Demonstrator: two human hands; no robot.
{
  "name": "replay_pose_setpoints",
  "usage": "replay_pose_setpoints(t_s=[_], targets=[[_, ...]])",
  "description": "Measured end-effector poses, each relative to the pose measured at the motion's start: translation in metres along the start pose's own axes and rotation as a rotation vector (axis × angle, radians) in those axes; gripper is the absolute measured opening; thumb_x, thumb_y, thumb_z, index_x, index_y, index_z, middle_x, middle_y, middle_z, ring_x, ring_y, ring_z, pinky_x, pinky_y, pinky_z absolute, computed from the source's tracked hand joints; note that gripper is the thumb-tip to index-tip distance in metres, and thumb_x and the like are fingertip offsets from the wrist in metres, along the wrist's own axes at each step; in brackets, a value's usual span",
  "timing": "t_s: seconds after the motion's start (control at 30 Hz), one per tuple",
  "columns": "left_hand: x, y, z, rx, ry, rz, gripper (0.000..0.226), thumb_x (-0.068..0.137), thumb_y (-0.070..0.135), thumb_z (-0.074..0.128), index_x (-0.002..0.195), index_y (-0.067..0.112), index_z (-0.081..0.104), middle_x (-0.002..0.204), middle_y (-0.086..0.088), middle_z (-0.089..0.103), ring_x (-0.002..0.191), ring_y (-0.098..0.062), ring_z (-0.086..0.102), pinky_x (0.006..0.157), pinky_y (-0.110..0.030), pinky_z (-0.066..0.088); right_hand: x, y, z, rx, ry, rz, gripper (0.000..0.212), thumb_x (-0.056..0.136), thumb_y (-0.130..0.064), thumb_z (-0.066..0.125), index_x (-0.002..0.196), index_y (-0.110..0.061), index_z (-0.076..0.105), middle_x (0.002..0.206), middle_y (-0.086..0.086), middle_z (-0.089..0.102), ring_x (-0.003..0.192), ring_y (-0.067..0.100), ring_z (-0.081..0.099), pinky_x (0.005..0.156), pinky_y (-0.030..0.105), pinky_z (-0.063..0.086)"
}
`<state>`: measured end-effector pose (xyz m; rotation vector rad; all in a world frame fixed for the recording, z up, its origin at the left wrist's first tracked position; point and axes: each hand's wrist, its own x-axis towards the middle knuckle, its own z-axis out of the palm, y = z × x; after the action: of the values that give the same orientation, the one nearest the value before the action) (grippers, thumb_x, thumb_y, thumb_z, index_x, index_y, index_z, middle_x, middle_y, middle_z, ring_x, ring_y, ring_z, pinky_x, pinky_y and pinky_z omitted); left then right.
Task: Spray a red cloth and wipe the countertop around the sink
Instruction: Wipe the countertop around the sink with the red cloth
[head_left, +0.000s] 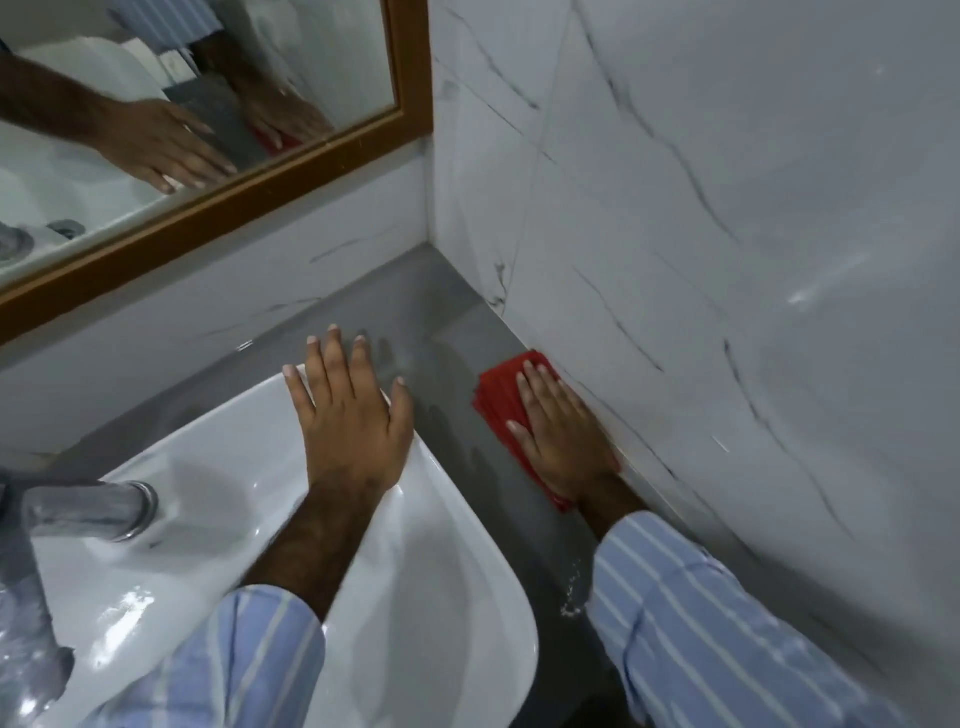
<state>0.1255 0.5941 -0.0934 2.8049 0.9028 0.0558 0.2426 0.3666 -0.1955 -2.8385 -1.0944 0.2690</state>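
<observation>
Wiping is under way: the right hand (563, 436), fingers flat and together, presses the red cloth (498, 397) onto the countertop (452, 312) against the wall (left hand (353, 415) spread on the sink (457, 597) rim), and bare counter beyond the fingertips looks next.

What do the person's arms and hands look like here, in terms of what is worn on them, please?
Both hands are bare: no gloves, rings or watch can be seen on the left hand or the right hand. Each arm wears a light blue shirt sleeve with thin white stripes. The left sleeve is pushed further up the forearm, while the right sleeve ends with its cuff just past the wrist.
</observation>
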Motion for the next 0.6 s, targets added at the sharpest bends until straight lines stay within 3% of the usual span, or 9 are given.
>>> replay_pose_setpoints(t_s=[0.13, 0.23, 0.33, 0.43, 0.5, 0.6], targets=[[0.0, 0.002, -0.005, 0.005, 0.007, -0.001, 0.078, 0.101, 0.056, 0.016, 0.163, 0.01, 0.029, 0.175, -0.016, 0.017, 0.163, -0.037, 0.009, 0.131, -0.058, 0.0, -0.046, 0.028, 0.005, -0.052, -0.016, -0.1, 0.069, 0.109, -0.047, 0.036, 0.162, -0.004, 0.027, 0.172, 0.013, 0.023, 0.16, 0.027, 0.021, 0.129, 0.045, 0.023], [-0.002, 0.003, -0.009, 0.005, -0.021, 0.003, 0.08, 0.099, 0.056, 0.016, 0.163, 0.01, 0.028, 0.175, -0.016, 0.016, 0.163, -0.037, 0.009, 0.131, -0.058, 0.0, -0.126, 0.066, 0.007, -0.058, -0.055, -0.104, 0.071, 0.109, -0.053, 0.027, 0.166, -0.011, 0.016, 0.175, 0.008, 0.012, 0.162, 0.023, 0.014, 0.129, 0.042, 0.019], [-0.001, 0.003, -0.01, 0.006, -0.032, 0.014, 0.081, 0.099, 0.057, 0.016, 0.163, 0.009, 0.028, 0.175, -0.017, 0.016, 0.163, -0.037, 0.008, 0.131, -0.058, 0.0, -0.175, 0.069, 0.014, -0.042, -0.097, 0.009, 0.071, 0.109, -0.055, 0.022, 0.167, -0.015, 0.009, 0.175, 0.006, 0.013, 0.162, 0.022, 0.014, 0.127, 0.049, 0.027], [0.0, 0.0, -0.005, -0.005, -0.006, 0.024, 0.08, 0.1, 0.055, 0.018, 0.162, 0.006, 0.03, 0.174, -0.019, 0.019, 0.163, -0.038, 0.011, 0.13, -0.058, 0.0, -0.174, 0.035, 0.021, -0.013, 0.005, 0.225, 0.066, 0.109, -0.047, 0.019, 0.164, -0.01, 0.02, 0.171, 0.012, 0.025, 0.158, 0.028, 0.027, 0.128, 0.047, 0.024], [0.0, 0.0, -0.002, -0.004, -0.004, 0.031, 0.08, 0.1, 0.055, 0.019, 0.161, 0.004, 0.031, 0.173, -0.021, 0.021, 0.162, -0.039, 0.012, 0.13, -0.059, 0.0, -0.156, 0.015, 0.02, -0.02, 0.049, 0.277, 0.065, 0.109, -0.042, 0.025, 0.162, -0.005, 0.025, 0.169, 0.015, 0.027, 0.158, 0.031, 0.026, 0.129, 0.047, 0.02], [-0.002, 0.0, -0.005, 0.009, -0.007, 0.022, 0.086, 0.099, 0.06, 0.018, 0.161, 0.003, 0.03, 0.173, -0.022, 0.021, 0.162, -0.039, 0.012, 0.131, -0.06, 0.002, -0.141, 0.002, 0.018, -0.091, -0.022, 0.033, 0.066, 0.11, -0.044, 0.028, 0.164, -0.006, 0.019, 0.173, 0.012, 0.015, 0.161, 0.029, 0.014, 0.132, 0.045, 0.011]])
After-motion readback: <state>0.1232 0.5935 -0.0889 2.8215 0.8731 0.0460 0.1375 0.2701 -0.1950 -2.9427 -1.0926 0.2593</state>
